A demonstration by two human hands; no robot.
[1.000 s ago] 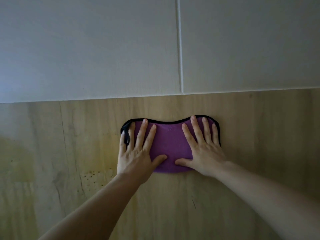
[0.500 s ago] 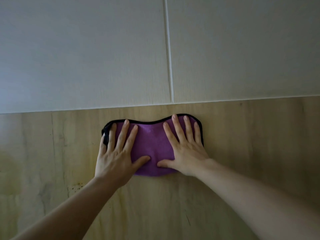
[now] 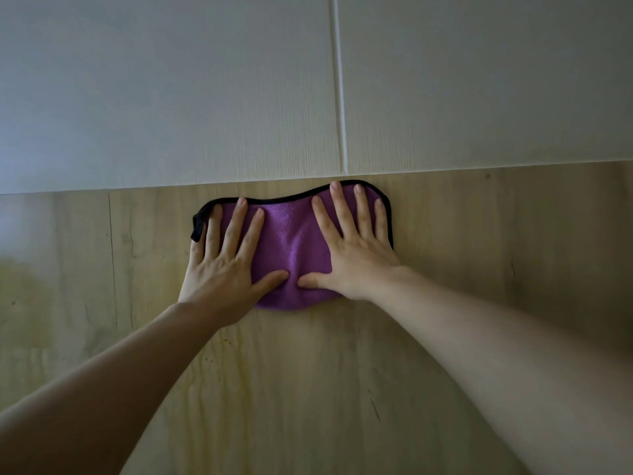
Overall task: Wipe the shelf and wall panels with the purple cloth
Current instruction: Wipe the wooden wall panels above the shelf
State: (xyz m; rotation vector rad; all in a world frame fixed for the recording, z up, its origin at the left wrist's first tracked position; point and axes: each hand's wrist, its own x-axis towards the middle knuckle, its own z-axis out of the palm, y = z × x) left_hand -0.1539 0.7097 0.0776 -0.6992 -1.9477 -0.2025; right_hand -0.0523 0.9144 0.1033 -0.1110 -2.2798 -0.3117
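Now the purple microfibre cloth with black-stitched edging [image 3: 291, 248] lies spread on the pale wood-grain shelf [image 3: 342, 389], its far edge at 12 o'clock nearly touching the foot of the grey-white wall panels [image 3: 171, 97], closer than half a second ago. The left hand [image 3: 222, 265] and right hand [image 3: 352, 248] press flat on it, fingers straight and splayed, thumbs almost meeting. That forward push suggests the stroke is reaching the shelf's back edge; small dark specks [image 3: 219, 344] at 7 o'clock remain uncovered.
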